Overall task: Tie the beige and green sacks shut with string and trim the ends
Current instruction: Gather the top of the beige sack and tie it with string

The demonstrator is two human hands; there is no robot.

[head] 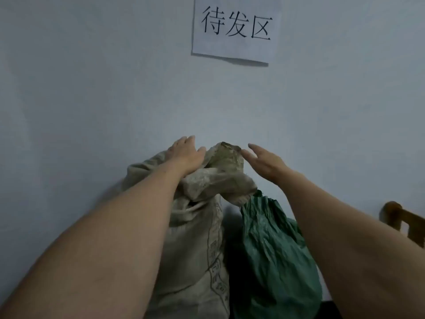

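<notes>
A tall beige woven sack with printed dark lettering stands against the pale wall. Its loose top is bunched and folded over to the right. My left hand lies on the upper left of that bunched top, fingers spread and pressing the cloth. My right hand hovers just right of the folded tip, fingers apart, its fingertips touching or nearly touching the fabric. A crumpled green sack leans beside the beige one on its right, partly under the beige flap. No string or cutting tool is visible.
A white paper sign with black characters is stuck on the wall above. A brown wooden chair back pokes in at the right edge. The sacks stand tight against the wall, with a dark gap between them.
</notes>
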